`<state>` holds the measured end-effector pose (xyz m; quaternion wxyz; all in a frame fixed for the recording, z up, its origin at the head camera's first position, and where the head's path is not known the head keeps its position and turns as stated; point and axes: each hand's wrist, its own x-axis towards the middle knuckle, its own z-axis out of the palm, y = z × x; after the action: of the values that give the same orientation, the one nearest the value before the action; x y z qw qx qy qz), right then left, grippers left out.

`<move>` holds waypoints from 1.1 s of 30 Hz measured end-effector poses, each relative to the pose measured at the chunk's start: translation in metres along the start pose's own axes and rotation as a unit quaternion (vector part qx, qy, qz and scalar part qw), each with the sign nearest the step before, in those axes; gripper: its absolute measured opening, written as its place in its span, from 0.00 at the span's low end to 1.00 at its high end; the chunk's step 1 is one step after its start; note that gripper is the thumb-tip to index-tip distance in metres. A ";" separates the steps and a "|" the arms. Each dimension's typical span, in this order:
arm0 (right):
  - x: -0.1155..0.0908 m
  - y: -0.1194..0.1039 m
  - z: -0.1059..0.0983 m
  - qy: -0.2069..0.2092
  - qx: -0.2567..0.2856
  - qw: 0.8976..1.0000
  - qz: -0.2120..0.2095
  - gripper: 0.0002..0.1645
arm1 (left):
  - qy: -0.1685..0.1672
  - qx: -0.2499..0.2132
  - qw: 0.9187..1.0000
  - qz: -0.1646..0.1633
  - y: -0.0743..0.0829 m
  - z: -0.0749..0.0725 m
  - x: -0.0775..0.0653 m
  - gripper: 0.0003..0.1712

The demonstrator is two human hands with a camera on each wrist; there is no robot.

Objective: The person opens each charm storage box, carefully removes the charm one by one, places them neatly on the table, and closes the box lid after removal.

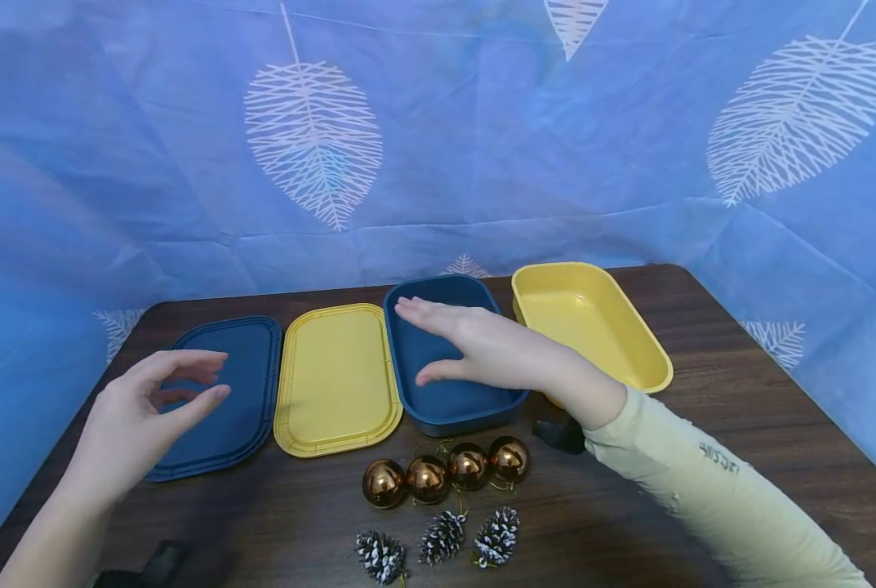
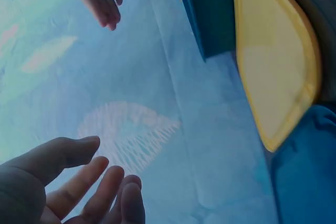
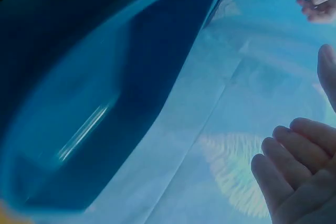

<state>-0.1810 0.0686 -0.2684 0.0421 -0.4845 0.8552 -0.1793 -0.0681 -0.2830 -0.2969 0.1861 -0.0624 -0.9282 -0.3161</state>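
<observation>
My left hand (image 1: 140, 416) is raised over the dark blue lid (image 1: 235, 408), fingers loosely bent with a gap to the thumb, holding nothing. In the left wrist view its fingers (image 2: 107, 187) are spread before the backdrop. My right hand (image 1: 474, 343) hovers above the dark blue box (image 1: 445, 404), fingers straight and thumb apart, with nothing in it. The right wrist view shows the box's inner wall (image 3: 79, 114) beside that hand (image 3: 299, 171). Between the two hands lies a yellow lid (image 1: 338, 380). A yellow box (image 1: 592, 327) stands to the right of the blue one.
Several shiny brown ball ornaments (image 1: 427, 479) form a row in front of the blue box. Nearer the front lie three frosted pine cones (image 1: 442, 536). All rest on a dark wooden table (image 1: 276, 523). A blue leaf-patterned cloth (image 1: 438, 122) hangs behind.
</observation>
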 end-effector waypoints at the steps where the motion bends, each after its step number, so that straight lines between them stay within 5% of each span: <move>1: 0.006 -0.002 0.002 -0.004 0.000 1.000 -0.001 0.49 | 0.003 0.005 1.000 -0.011 -0.005 -0.001 -0.001 0.22; 5: 0.016 0.002 0.009 -0.031 0.025 0.999 0.016 0.54 | 0.006 0.017 0.998 -0.065 -0.029 -0.003 -0.002 0.22; 10: 0.001 0.024 0.014 -0.064 0.088 0.991 0.072 0.66 | -0.006 0.038 0.989 -0.140 -0.079 -0.003 -0.001 0.27; 17: -0.038 0.048 0.018 -0.066 0.122 0.982 0.132 0.71 | -0.068 0.053 0.961 -0.262 -0.141 -0.004 -0.005 0.37; 23: -0.059 0.056 0.020 -0.052 0.116 0.981 0.149 0.72 | -0.120 0.074 0.943 -0.302 -0.154 -0.005 -0.003 0.40; 33: -0.070 0.063 0.027 -0.044 0.113 0.981 0.148 0.76 | -0.141 0.096 0.937 -0.305 -0.153 -0.003 0.001 0.30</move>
<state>-0.1890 0.1498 -0.3227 0.1605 -0.3519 0.8890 -0.2451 -0.1039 -0.4057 -0.3804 -0.0470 0.1984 -0.9451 -0.2554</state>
